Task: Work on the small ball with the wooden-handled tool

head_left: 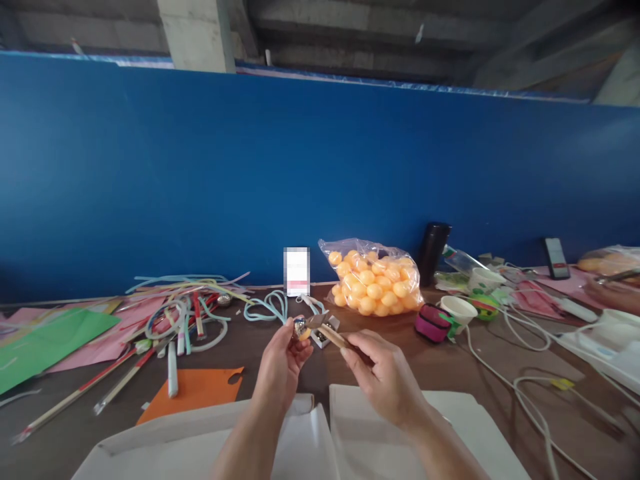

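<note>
Near the middle of the head view, my left hand [284, 360] pinches a small shiny metallic ball [300, 326] with some orange below it. From the right, my right hand [373, 363] grips a thin wooden-looking stick [334, 335] between thumb and fingers. The far end of the stick reaches close to the ball; whether they touch is too small to tell. Just behind the stick lies a small box [327, 330] with shiny pieces in it. White paper sheets [200, 443] lie under my forearms.
A clear bag of orange balls [375, 283] stands behind my hands. Left are pipe cleaners [190, 313], green paper [55, 343] and orange paper [200, 393]. Right are a black bottle [434, 253], a paper cup [459, 312], white cables [520, 393] and another person's hand [613, 293].
</note>
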A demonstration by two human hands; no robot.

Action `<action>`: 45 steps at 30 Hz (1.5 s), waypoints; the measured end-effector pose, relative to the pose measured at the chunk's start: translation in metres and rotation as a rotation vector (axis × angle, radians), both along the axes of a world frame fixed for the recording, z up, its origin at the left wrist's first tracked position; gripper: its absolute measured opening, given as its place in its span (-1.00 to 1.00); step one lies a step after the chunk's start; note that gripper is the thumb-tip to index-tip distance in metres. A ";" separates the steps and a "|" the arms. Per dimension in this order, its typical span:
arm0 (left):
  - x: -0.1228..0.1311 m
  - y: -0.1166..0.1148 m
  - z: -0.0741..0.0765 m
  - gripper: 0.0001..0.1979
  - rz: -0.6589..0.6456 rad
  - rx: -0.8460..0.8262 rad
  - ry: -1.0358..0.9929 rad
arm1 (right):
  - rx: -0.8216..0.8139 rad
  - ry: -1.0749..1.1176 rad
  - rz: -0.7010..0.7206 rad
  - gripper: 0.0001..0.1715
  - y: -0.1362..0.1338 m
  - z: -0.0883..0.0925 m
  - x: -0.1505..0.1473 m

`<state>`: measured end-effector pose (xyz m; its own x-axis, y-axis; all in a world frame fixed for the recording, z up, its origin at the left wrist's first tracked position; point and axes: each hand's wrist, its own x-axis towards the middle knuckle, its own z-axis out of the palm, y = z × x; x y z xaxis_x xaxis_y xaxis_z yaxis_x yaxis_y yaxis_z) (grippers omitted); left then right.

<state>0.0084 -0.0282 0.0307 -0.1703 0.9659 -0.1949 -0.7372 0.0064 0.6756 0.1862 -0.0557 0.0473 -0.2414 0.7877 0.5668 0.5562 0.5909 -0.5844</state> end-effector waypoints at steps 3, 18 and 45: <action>0.000 0.000 0.000 -0.85 0.014 -0.007 0.001 | -0.012 0.006 0.014 -0.80 0.000 0.000 -0.001; 0.000 -0.002 0.004 -0.85 -0.007 -0.031 0.026 | -0.021 0.018 0.016 -0.82 -0.001 0.002 -0.001; 0.001 -0.001 0.002 -0.92 0.037 -0.012 0.001 | -0.013 0.005 0.027 -0.77 -0.004 0.004 -0.004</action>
